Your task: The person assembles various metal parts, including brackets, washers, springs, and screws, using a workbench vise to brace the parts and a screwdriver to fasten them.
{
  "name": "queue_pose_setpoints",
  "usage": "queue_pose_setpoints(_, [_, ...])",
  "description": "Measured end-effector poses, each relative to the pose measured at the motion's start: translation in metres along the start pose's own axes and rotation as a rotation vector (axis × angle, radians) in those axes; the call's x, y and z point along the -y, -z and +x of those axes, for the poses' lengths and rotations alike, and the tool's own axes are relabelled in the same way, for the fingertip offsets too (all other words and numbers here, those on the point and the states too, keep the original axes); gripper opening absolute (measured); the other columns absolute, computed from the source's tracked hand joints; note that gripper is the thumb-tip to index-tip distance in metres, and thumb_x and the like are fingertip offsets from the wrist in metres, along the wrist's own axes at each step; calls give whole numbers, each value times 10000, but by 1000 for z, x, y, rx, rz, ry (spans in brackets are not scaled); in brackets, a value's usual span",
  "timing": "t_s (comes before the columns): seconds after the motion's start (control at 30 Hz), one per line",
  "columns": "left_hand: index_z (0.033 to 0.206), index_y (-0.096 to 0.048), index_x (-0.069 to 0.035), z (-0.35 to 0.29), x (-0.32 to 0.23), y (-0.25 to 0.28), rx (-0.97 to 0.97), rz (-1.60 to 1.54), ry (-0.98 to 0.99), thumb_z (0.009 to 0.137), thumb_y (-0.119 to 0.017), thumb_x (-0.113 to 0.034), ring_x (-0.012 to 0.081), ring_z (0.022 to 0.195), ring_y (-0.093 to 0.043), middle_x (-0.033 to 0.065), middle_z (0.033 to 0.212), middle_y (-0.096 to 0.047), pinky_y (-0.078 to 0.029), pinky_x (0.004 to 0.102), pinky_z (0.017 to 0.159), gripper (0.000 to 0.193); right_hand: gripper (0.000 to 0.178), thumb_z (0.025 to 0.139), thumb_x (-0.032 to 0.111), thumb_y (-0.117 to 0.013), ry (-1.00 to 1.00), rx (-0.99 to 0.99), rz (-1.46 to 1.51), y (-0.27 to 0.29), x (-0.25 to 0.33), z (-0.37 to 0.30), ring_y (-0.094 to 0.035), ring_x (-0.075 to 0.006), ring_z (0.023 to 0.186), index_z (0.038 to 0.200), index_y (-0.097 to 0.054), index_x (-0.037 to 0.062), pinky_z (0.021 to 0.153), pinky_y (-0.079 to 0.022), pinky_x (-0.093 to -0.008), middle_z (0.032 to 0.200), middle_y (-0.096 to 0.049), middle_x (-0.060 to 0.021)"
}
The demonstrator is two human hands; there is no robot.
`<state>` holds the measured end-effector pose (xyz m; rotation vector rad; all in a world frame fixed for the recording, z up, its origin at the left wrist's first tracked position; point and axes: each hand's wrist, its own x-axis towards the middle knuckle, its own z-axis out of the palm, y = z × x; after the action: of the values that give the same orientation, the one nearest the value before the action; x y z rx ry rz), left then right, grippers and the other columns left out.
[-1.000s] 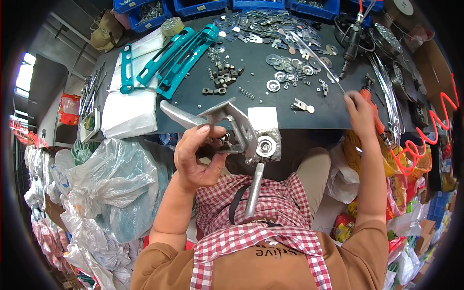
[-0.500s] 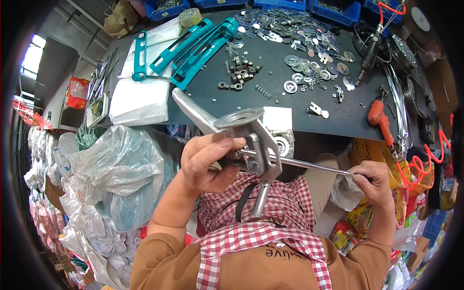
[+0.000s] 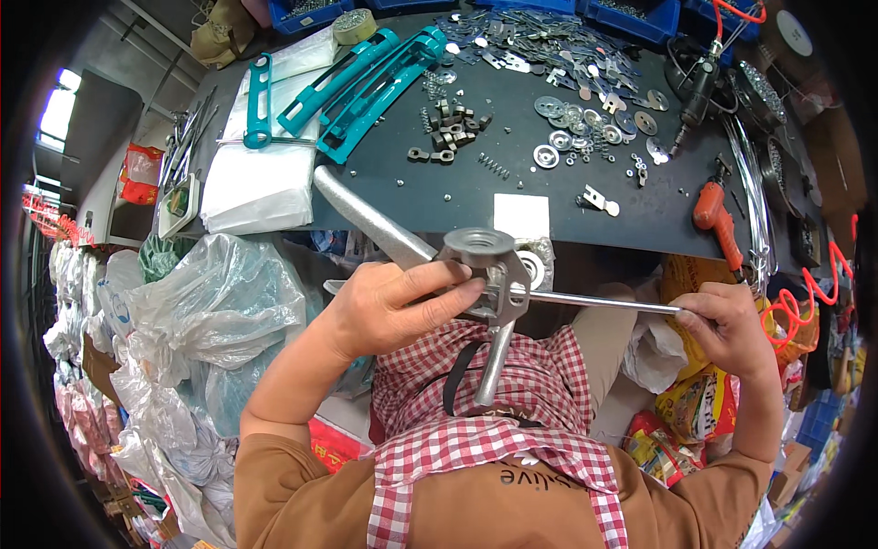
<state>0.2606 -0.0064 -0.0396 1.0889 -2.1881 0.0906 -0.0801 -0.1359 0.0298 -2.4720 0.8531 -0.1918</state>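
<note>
My left hand (image 3: pixel 393 306) is closed around a silver cast-metal caulking gun handle (image 3: pixel 370 215), held above my lap in front of the table edge. On the handle's upper side is a threaded round collar (image 3: pixel 478 241), and a trigger lever (image 3: pixel 496 366) points down toward my apron. A thin steel rod (image 3: pixel 604 301) runs through the metal body, nearly level, out to the right. My right hand (image 3: pixel 722 325) pinches the rod's outer end between thumb and fingers. My left fingers partly hide where the rod passes through.
Teal gun frames (image 3: pixel 380 96) rest beside white plastic bags (image 3: pixel 256 188) on the dark table (image 3: pixel 366 197). Flat metal plates (image 3: pixel 567 50), washers (image 3: pixel 546 156) and small dark blocks (image 3: pixel 450 133) lie beyond. An orange power driver (image 3: pixel 718 220) is at the right, near a coiled red hose (image 3: pixel 786 320).
The handle has shifted slightly right and down and turned in my left hand. My right hand has moved right and a little up, and the rod lies more level.
</note>
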Motion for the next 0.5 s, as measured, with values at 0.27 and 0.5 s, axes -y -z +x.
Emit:
queue_pose_setpoints(0.27, [1051, -608, -62, 10, 15, 1, 81, -38, 116, 630, -619, 91, 238, 682, -603, 109, 894, -581, -497, 282, 566, 447, 94, 761, 73, -607, -1, 15, -7, 16, 7, 27, -561, -280, 578, 772, -622, -19, 542, -436, -328, 633, -571, -137])
queue_pose_setpoints(0.5, [1037, -604, -44, 22, 18, 8, 136, -110, 140, 653, -642, 77, 251, 686, -606, 106, 909, -582, -491, 289, 579, 404, 101, 751, 73, -595, 1, 62, -97, 41, 22, 35, -553, -306, 575, 740, -610, -26, 535, -425, -341, 619, -555, -156])
